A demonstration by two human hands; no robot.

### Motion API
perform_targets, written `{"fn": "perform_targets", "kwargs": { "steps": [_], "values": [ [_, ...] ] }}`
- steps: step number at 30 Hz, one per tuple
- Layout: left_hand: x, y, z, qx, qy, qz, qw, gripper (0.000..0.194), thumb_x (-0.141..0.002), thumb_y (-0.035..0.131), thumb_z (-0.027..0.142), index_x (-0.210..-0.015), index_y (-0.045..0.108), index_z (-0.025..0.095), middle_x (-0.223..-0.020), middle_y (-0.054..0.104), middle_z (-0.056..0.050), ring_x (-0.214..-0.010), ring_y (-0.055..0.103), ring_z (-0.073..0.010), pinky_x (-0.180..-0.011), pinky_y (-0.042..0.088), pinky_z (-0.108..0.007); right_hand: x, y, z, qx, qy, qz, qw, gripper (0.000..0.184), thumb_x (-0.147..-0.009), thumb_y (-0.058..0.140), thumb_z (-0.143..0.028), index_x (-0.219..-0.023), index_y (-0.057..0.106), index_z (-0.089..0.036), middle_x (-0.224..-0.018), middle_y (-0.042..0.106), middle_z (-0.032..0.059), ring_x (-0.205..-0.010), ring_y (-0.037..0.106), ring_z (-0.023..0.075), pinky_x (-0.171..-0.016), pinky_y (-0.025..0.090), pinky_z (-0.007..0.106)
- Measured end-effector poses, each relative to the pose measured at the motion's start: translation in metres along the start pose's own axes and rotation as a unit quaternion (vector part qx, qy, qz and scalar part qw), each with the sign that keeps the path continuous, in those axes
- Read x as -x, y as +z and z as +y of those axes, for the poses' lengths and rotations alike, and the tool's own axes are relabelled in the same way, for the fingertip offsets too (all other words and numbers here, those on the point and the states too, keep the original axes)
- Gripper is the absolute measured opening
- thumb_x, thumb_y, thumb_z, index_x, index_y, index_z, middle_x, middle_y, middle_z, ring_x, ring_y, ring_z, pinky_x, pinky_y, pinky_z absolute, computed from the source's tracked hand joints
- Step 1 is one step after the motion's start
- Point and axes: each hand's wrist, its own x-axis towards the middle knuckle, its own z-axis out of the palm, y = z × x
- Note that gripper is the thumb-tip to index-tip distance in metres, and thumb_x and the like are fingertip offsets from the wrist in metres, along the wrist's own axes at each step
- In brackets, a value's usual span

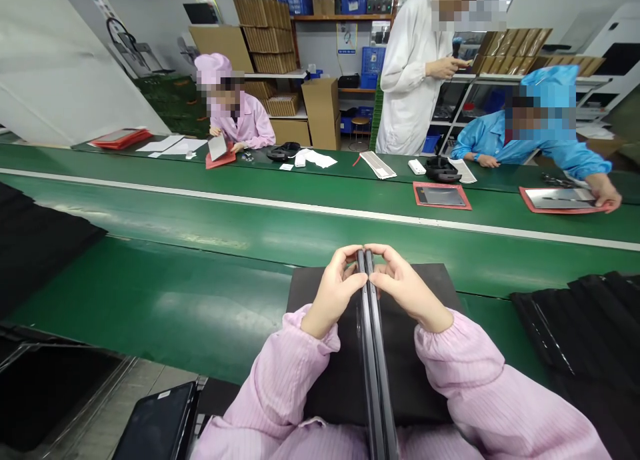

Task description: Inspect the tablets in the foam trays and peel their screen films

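Two slim, dark tablets stand on edge side by side, seen nearly edge-on from above. My left hand [336, 288] is closed on the left tablet [367, 353], thumb on its edge and fingertips at its far end. On the right tablet [383, 373], my right hand [407, 290] has a matching grip. The tablets touch or almost touch at the far end. Their screens and backs cannot be made out from this angle. Beneath them lies a black mat [320, 387], and their near ends reach towards my body.
The green work surface [200, 313] runs crosswise, with a white strip [300, 207] beyond. Black covers [565, 340] lie at right and left [40, 240]. A dark-screened tablet [155, 423] is low left. Across sit two people, one in pink [253, 120], one in blue [500, 137]; another stands in white [407, 80].
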Motion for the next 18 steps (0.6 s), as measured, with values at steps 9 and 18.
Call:
{"fn": "perform_targets", "kwargs": {
  "steps": [9, 18],
  "values": [
    [0.004, -0.007, -0.013, 0.013, 0.029, -0.044, 0.999, 0.053, -0.057, 0.064, 0.018, -0.109, 0.054, 0.02, -0.117, 0.054, -0.007, -0.121, 0.045, -0.0277, -0.102, 0.037, -0.04, 0.009, 0.0, 0.0, 0.004, -0.004, -0.009, 1.0, 0.068, -0.058, 0.059, -0.026, -0.122, 0.036, -0.018, -0.072, 0.045, -0.0038, -0.06, 0.045, 0.012, -0.053, 0.044, 0.027],
    [0.017, -0.002, -0.023, -0.101, 0.085, -0.005, 0.991, 0.055, -0.077, 0.055, 0.034, -0.129, 0.042, 0.021, -0.142, 0.038, -0.011, -0.134, 0.03, -0.0278, -0.111, 0.027, -0.043, 0.015, 0.003, 0.011, 0.076, -0.079, 0.048, 0.993, 0.071, -0.069, 0.055, -0.026, -0.135, 0.032, -0.018, -0.114, 0.052, 0.0104, -0.065, 0.05, 0.0123, -0.061, 0.05, 0.031]
  ]
}}
